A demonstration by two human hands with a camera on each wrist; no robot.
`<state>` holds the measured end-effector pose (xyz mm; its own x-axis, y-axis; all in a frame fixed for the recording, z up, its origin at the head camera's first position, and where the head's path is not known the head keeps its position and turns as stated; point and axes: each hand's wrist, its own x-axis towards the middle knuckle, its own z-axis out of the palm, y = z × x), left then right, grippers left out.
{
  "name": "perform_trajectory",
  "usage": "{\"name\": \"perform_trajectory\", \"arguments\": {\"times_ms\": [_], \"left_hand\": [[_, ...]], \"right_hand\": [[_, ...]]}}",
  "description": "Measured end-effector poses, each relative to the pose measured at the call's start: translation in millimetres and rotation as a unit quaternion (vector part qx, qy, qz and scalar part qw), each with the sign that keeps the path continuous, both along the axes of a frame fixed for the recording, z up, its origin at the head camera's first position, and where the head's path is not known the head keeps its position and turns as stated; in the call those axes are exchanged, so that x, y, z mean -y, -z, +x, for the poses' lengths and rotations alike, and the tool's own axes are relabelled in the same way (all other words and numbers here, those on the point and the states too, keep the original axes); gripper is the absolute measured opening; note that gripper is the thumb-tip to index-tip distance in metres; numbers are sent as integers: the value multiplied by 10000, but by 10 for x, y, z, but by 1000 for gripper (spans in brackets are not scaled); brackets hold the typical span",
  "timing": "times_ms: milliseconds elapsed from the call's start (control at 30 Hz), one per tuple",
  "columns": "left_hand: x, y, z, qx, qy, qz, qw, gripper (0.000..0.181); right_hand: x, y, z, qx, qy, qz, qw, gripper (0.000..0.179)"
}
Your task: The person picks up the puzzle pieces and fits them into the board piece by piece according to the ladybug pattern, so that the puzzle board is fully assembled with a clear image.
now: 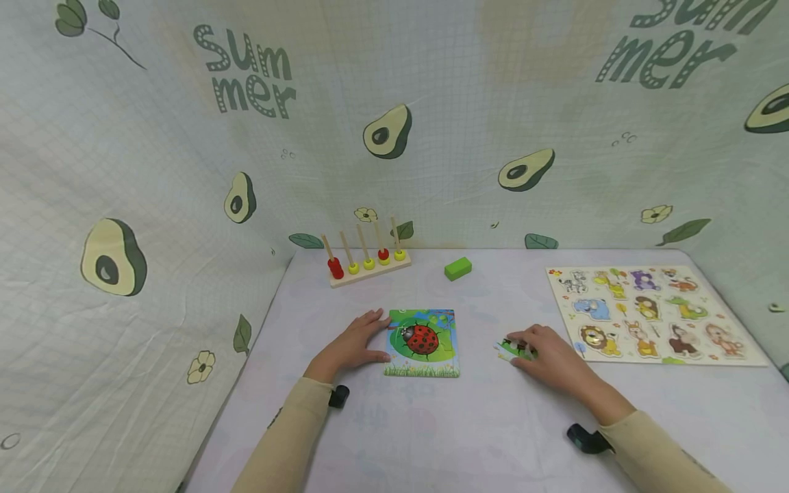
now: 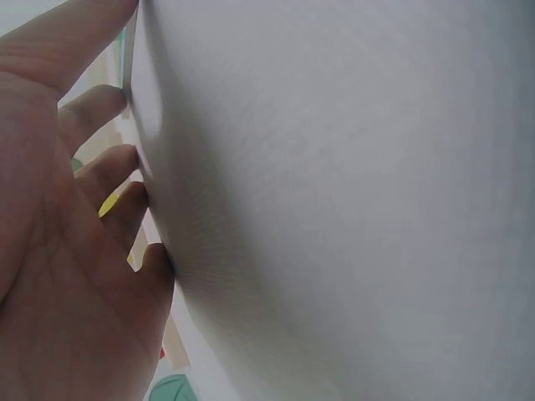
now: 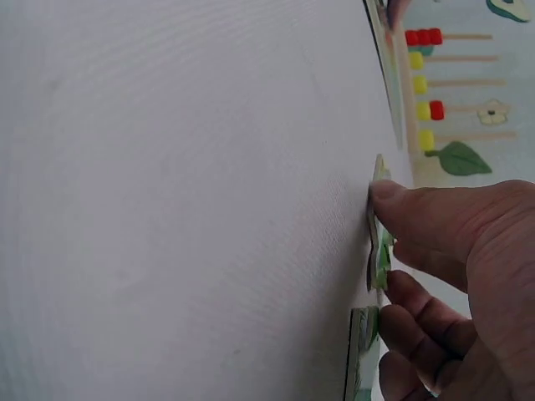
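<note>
A square ladybug puzzle lies on the table, a red spotted beetle on a green round. My left hand rests at its left edge, thumb and fingers spread apart; in the left wrist view the fingertips of this hand touch down in a row. To the right, my right hand pinches a small green puzzle piece between thumb and fingers, partly hidden by the hand. In the right wrist view the piece is seen edge-on, and a second flat piece lies close below the fingers.
Behind the puzzle stands a wooden peg counter with red and yellow beads. A green block lies to its right. An animal peg board covers the table's right side, near the right hand. Patterned cloth hangs behind.
</note>
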<state>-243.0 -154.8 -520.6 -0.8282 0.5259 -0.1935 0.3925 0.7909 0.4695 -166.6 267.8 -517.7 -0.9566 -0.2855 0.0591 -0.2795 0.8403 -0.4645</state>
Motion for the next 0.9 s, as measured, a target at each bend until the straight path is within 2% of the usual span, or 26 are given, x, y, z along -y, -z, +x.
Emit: {"name": "perform_trajectory", "arguments": {"times_ms": [200,533,900], "left_hand": [[5,2,0,-2,74,1,10000,86],[3,4,-6,4,-2,-43,10000,86],[4,17,-9,0,-7,-73,10000,87]], "right_hand": [[-2,15,-9,49,-96,-196,9997,46],[-4,37,8,-109,-209,-323,9992,40],[-3,43,-1,88,-212,-829,9963,34]]}}
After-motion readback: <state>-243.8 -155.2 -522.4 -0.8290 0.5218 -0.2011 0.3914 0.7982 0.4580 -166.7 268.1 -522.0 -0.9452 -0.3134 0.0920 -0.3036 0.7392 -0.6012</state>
